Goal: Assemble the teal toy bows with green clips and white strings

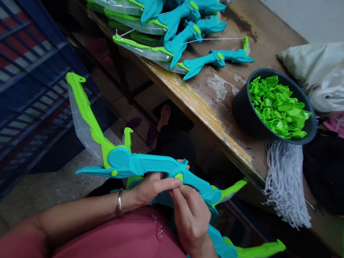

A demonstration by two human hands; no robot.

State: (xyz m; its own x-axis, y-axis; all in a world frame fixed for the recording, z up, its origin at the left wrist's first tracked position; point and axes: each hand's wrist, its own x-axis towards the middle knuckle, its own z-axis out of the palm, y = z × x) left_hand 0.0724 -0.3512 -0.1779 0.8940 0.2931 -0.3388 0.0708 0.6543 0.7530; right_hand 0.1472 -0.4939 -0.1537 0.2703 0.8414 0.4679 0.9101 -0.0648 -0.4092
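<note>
A teal toy bow (153,163) with lime green limbs and a clear plastic strip lies across my lap, tilted down to the right. My left hand (153,187) is closed around its middle, thumb by a small green piece (178,177) set in the grip. My right hand (192,214) has its fingers pinched together right beside that thumb. Whatever those fingertips hold is too small or hidden to make out. Under this bow, a second teal and green bow (219,243) shows at the lower right, partly covered by my right hand and forearm.
Several similar bows (180,44) are piled on the wooden table (189,100). A dark bowl (240,111) of small green plastic pieces stands on it, near a bundle of white strings (287,180) hanging over the edge. A white sack (332,75) lies behind. Blue crates (28,66) stand at left.
</note>
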